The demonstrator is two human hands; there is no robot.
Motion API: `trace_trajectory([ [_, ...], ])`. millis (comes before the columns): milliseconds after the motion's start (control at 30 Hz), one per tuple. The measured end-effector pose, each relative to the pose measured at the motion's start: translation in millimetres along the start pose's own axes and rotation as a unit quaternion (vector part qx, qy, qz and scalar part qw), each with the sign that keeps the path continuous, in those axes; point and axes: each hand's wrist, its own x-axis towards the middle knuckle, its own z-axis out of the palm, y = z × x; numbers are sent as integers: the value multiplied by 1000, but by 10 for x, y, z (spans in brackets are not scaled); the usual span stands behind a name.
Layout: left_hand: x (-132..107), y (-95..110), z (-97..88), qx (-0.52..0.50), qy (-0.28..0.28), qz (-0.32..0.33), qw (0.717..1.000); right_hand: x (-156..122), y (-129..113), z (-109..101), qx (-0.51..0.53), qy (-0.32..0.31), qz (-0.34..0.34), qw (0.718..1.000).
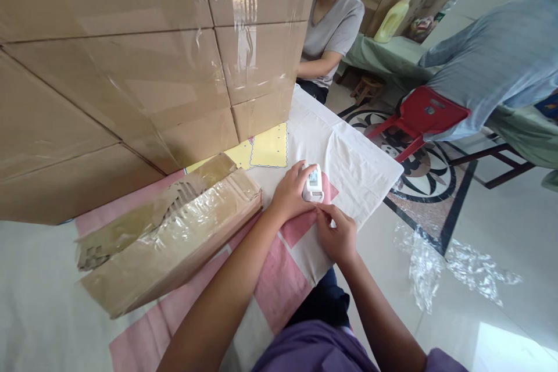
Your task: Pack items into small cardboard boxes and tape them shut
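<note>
Over the table, my left hand [293, 190] is wrapped round a small white plastic device [314, 185] with a greyish panel on its top face. Its exact kind is not clear. My right hand [337, 232] sits just below it, thumb and fingertips pinched together close to the device's near end and my left thumb. Whatever is in that pinch is too small to make out. To the left of my hands lies a long cardboard box [187, 232] with shiny tape along it and torn, open flaps.
Taped cardboard boxes [174, 70] form a wall at the left. Yellow sheets [269, 148] lie at its foot on the cloth-covered table [361, 157]. A person [331, 29] sits beyond; another leans near a red chair [431, 110]. Crumpled clear plastic [425, 270] lies on the floor.
</note>
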Motion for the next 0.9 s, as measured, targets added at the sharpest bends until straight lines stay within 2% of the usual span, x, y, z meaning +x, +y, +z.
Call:
trace_trajectory([
  [300, 3, 1, -32, -4, -19, -13, 1000, -73, 42, -7, 21, 69, -34, 997],
  [367, 3, -5, -21, -2, -13, -6, 1000, -68, 33, -10, 31, 73, 6, 997],
  [433, 0, -14, -3, 4, -2, 3, 1000, -30, 21, -27, 69, 58, 100, 991],
  [500, -4, -21, 15, 8, 9, 12, 1000, 43, 22, -60, 150, 16, 217, 964],
  [600, -8, -20, 24, 9, 20, 19, 1000, 184, 59, -123, 290, -76, 343, 890],
  [700, -6, -10, 13, 11, 17, 20, 1000, 302, 101, -162, 353, -143, 399, 834],
  [900, -4, -15, 3, 12, 0, 15, 1000, 391, 39, -140, 411, -220, 455, 759],
])
